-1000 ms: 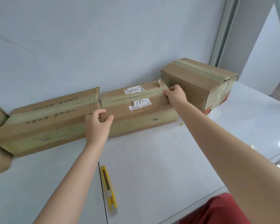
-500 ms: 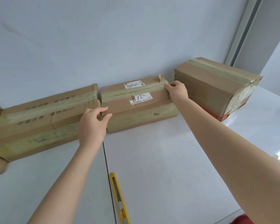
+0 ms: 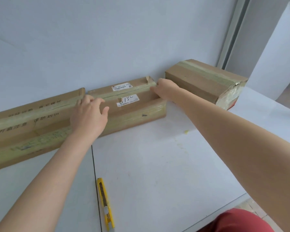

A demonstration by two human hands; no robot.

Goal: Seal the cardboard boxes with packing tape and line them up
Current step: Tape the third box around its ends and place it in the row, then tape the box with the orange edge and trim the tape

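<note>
1. The left hand (image 3: 89,114) has moved up from the front left corner of the middle box (image 3: 134,113), which it clasped half a second ago. It now lies on top of that box's left end, right at the joint with the long box (image 3: 32,126).
2. Its grip has loosened. The fingers are stretched out almost straight across the taped top seam, the thumb is spread to the right, and nothing is held between them.
3. The right hand (image 3: 166,92) has stayed at the right end of the middle box. Its grip is closed there, with the fingers hooked over the top right edge by the tape; the thumb is hidden.
4. The middle box has kept its place on the white table (image 3: 157,164), by the wall. Its left end is just beside the long box, and the big box (image 3: 199,81) is near on its right. The right hand is in the gap between those two.
5. All three boxes have tape along their tops, and the middle box has two white labels.
6. A yellow knife (image 3: 105,203) lies on the table near the front edge, well apart from the boxes.
</note>
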